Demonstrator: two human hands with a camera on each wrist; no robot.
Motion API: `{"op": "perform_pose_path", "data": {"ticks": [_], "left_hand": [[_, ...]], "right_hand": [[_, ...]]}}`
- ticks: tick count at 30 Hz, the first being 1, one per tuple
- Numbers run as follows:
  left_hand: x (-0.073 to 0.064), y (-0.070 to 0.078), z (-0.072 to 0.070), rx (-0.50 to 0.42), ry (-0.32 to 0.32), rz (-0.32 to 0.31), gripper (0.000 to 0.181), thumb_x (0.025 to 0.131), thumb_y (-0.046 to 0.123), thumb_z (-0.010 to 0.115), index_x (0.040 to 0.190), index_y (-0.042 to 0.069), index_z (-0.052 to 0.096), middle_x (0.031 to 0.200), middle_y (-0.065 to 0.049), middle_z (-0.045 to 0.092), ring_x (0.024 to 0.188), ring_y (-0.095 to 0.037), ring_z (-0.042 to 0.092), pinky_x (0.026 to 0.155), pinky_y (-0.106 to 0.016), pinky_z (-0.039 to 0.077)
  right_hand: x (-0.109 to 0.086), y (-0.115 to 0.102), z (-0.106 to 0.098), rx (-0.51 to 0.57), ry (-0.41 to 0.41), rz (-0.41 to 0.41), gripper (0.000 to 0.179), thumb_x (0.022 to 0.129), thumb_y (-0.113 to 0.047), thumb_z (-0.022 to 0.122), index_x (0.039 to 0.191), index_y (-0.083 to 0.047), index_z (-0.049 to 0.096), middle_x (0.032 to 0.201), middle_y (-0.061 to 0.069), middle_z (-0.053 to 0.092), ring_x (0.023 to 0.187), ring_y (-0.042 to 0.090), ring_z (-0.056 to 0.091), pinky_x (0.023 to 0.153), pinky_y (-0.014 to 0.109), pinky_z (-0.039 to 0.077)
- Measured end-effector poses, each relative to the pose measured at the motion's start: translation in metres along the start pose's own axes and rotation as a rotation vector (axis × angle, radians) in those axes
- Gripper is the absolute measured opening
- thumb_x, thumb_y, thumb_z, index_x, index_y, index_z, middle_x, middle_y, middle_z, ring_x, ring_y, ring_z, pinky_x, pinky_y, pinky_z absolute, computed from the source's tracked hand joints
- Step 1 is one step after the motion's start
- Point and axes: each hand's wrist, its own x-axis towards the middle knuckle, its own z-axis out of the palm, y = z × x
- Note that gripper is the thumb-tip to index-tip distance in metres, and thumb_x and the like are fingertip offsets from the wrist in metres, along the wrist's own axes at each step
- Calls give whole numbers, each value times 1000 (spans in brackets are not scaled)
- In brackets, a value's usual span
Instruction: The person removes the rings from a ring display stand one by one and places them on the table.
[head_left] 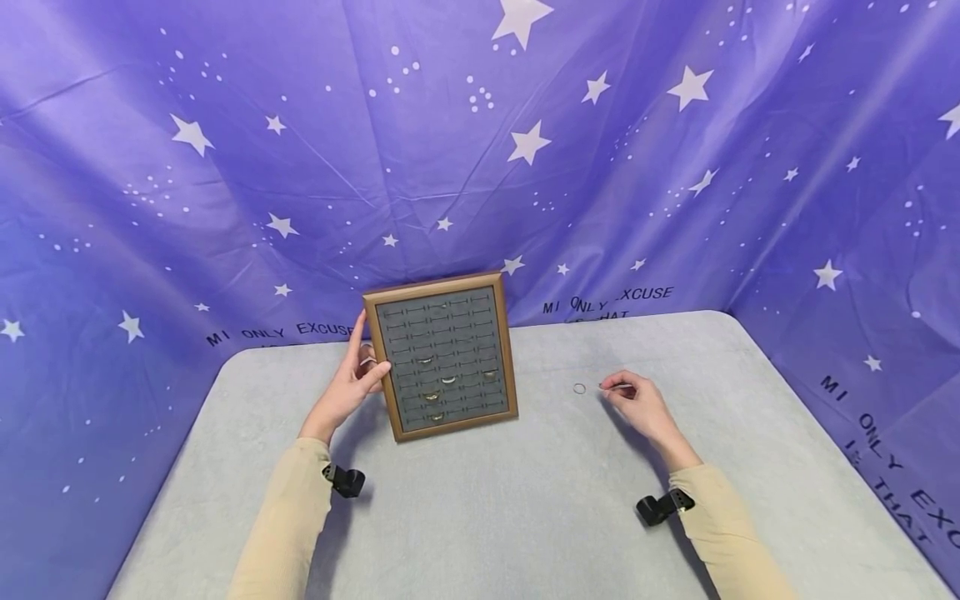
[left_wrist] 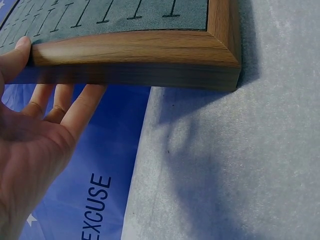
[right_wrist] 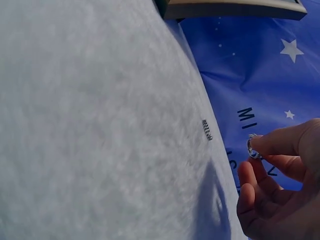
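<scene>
A wood-framed ring display tray [head_left: 512,358] with a dark slotted insert stands tilted up on the table. My left hand [head_left: 347,392] grips its left side, thumb on the front rim and fingers behind, as the left wrist view shows. Several rings sit in its slots, among them a silver one [head_left: 448,381]. To the right, my right hand [head_left: 641,410] pinches a silver ring [right_wrist: 253,147] between thumb and fingertips, above the table. A thin round band [head_left: 580,388] lies on the table just left of that hand.
The pale grey tabletop [head_left: 540,508] has rounded back corners. Behind it and at both sides hangs a purple-blue curtain [head_left: 420,167] with white stars and printed words. A black wrist camera [head_left: 348,482] is strapped to the left wrist and another [head_left: 660,507] to the right.
</scene>
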Motion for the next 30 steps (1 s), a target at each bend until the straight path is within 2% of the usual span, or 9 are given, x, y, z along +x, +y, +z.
{"op": "perform_pose_path", "data": {"ticks": [9, 16, 23, 30], "left_hand": [[0, 0, 0, -6, -2, -12, 89, 97, -1, 53, 156, 29, -7, 96, -11, 42, 80, -15, 43, 63, -27, 54], [1, -2, 0, 4, -6, -14, 89, 98, 0, 53, 156, 30, -7, 99, -12, 46, 83, -16, 46, 69, -35, 57], [1, -2, 1, -11, -7, -12, 89, 97, -2, 53, 156, 29, -6, 98, -13, 45, 80, -17, 45, 62, -26, 53], [1, -1, 0, -4, -3, -9, 89, 97, -2, 53, 156, 30, -6, 98, -12, 44, 80, -16, 44, 65, -29, 55]], "right_hand": [[6, 9, 3, -108, -28, -14, 7, 86, 5, 62, 92, 3, 65, 91, 15, 65, 78, 20, 57, 67, 23, 46], [14, 15, 5, -146, -64, -10, 6, 86, 4, 63, 92, 2, 66, 81, 8, 62, 74, 17, 55, 68, 27, 45], [22, 22, 3, -172, -97, -5, 9, 84, 6, 62, 91, 2, 66, 78, 6, 61, 71, 15, 53, 67, 30, 44], [26, 23, 2, -175, -110, 2, 9, 84, 5, 61, 91, 2, 66, 76, 5, 59, 70, 17, 52, 67, 31, 43]]}}
